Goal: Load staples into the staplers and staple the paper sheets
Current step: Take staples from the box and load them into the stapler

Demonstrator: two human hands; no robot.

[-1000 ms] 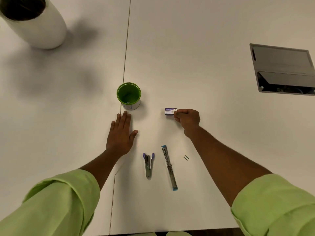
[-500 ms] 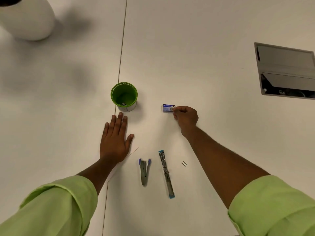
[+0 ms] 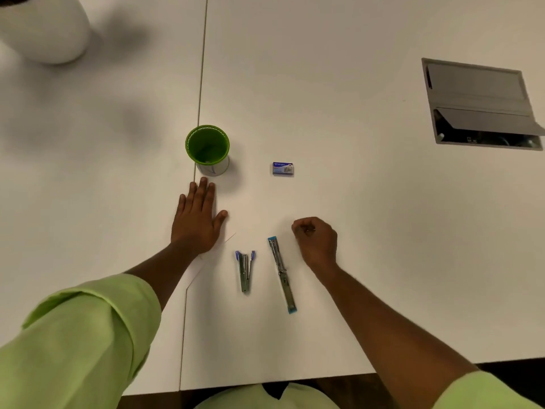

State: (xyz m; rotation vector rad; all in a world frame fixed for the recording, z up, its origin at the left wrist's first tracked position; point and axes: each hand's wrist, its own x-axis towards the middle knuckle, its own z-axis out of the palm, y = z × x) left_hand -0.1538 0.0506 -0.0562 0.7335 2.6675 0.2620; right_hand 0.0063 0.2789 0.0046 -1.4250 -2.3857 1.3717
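Observation:
My left hand [image 3: 196, 222] lies flat, fingers straight, on white paper sheets [image 3: 219, 245] that barely stand out from the white table. A small stapler with purple tips [image 3: 245, 270] lies opened in a narrow V just right of the paper. A longer stapler with blue ends [image 3: 281, 274] lies unfolded flat beside it. My right hand [image 3: 316, 242] hovers just right of the blue stapler's far end, fingers curled, with a small silvery strip of staples [image 3: 309, 230] pinched at the fingertips. The purple staple box [image 3: 283, 168] sits alone farther back.
A green pen cup [image 3: 207, 149] stands just beyond my left fingertips on the table seam. A white rounded vase [image 3: 44, 31] is at the far left corner. A grey cable hatch [image 3: 480, 104], lid open, is set into the table at the right. The table's near edge [image 3: 265, 385] runs below.
My right hand let go of the staple box and drew back toward me to beside the blue stapler. The loose staples no longer lie on the table. The left hand stayed flat.

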